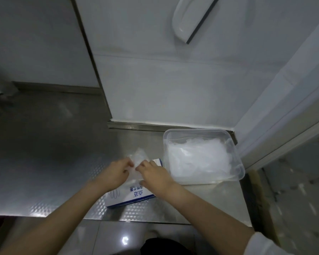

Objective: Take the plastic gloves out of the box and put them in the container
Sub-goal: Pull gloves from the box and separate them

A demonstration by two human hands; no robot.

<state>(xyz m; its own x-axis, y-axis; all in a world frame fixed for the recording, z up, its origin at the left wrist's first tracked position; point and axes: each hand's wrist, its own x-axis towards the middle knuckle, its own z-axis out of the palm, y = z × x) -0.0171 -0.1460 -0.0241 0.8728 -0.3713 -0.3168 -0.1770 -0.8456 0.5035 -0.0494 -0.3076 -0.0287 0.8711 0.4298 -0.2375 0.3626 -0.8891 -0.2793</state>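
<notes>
Countertop (44,181), stainless steel, embossed in a fine diamond pattern with a dull sheen; container (195,130), clear smooth plastic, holding plastic gloves (197,155) of thin, crinkled, translucent film; box (129,196), printed card, slightly glossy; wall panels (155,80), smooth and matt; floor tiles (92,236), glossy.

hands: two were in frame, left hand (116,173) and right hand (155,175)
box (129,196): one was there
container (201,131): one, clear
glove wad (139,157): one, between the hands
glove heap (197,159): one, in the container; single gloves could not be counted
worktop (53,162): one
wall fixture (190,17): one, white
</notes>
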